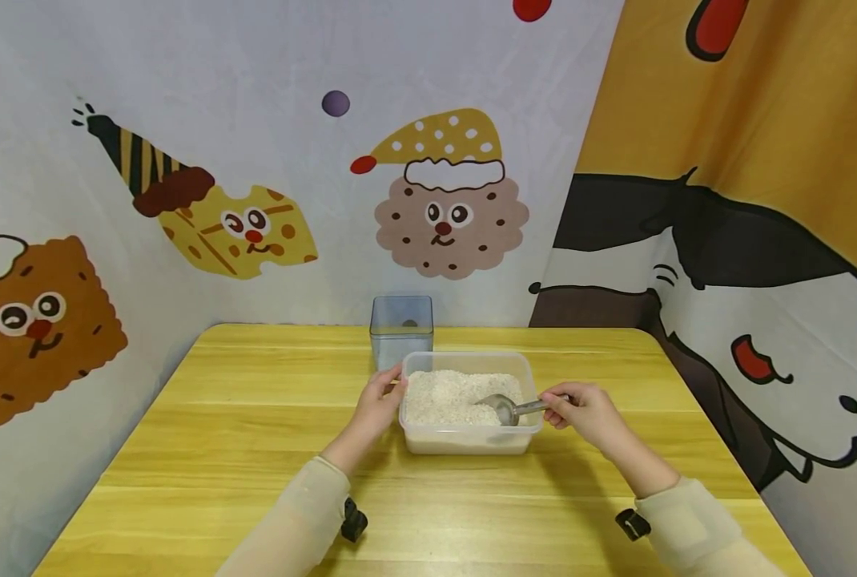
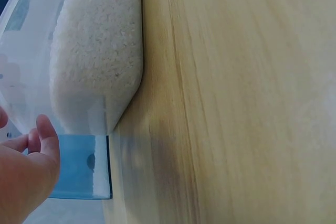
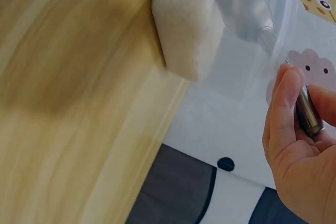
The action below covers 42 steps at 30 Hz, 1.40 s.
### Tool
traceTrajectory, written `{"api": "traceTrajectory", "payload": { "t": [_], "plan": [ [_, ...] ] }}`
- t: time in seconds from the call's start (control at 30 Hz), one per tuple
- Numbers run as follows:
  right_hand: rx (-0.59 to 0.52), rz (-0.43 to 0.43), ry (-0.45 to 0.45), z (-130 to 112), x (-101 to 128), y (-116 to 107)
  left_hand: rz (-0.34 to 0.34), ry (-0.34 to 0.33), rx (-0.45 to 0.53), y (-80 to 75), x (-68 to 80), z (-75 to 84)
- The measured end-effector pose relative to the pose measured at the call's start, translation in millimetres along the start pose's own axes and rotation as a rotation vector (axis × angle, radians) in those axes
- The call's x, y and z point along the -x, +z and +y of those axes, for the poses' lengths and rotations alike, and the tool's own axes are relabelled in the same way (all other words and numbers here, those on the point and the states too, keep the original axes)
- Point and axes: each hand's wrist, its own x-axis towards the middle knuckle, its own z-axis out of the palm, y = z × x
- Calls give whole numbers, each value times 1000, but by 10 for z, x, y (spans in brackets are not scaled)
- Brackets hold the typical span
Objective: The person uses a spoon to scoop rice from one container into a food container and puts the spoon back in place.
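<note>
Reaching in from the bottom of the head view, your pale sleeves (image 1: 291, 513) extend over a yellow wood-grain table (image 1: 472, 513). Right of centre, your right hand (image 1: 580, 409) pinches a metal scoop (image 1: 508, 411) by its handle, thumb and fingers closed on it. The scoop's bowl is partly in the white rice (image 1: 446, 393) inside a clear container (image 1: 464, 430), just below the frame's centre. Your left hand (image 1: 376, 410) touches that container's left end, fingers loosely bent; you cannot tell whether they pinch the rim. Behind the container, toward its upper-left corner, stands a blue-tinted bin (image 1: 401, 319). Farthest off, cartoon-printed cloth (image 1: 255, 56) fills the upper frame.
</note>
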Motion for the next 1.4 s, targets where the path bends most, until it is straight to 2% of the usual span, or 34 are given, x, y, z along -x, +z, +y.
{"api": "traceTrajectory", "payload": {
  "t": [0.37, 0.6, 0.67, 1.13, 1.4],
  "plan": [
    [-69, 15, 44, 7, 11, 74, -8, 10, 5, -22, 12, -9],
    [-165, 29, 92, 51, 11, 79, -34, -12, 11, -71, 137, 325],
    [-195, 29, 102, 72, 6, 80, -35, -11, 12, -78, 163, 375],
    [-429, -12, 201, 155, -6, 45, -33, -22, 34, -70, 161, 378],
    [-562, -60, 215, 195, -5, 16, -28, -25, 40, -60, 168, 397]
  ]
}}
